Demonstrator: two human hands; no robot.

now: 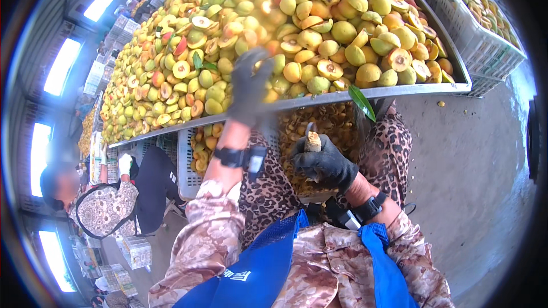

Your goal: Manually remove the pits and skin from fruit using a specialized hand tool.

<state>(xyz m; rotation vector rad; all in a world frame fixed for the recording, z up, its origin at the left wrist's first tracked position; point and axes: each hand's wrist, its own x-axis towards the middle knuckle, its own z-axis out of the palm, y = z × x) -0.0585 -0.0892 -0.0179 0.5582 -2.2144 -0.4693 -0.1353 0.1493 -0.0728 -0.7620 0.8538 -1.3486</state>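
A big heap of yellow-green peaches point(342, 31), many of them halved with the cut face showing, fills the metal-edged tray table point(319, 100) in front of me. My left hand point(248, 88), in a dark glove, is over the tray's near edge beside the peaches. Motion smears its fingers, so whether it holds a peach cannot be made out. Lower and to the right, my gloved right hand point(326, 162) is closed around a small tool point(313, 141) with a tan, worn-looking handle and a thin curved metal loop at its tip. A green leaf point(361, 103) hangs over the edge nearby.
Beneath the edge, between my knees, lie many small peach pieces point(297, 122). A pale plastic crate point(188, 165) with fruit stands left of them. Crates of fruit point(479, 28) are stacked at the far right. Another person point(114, 205) in white gloves sits at the left.
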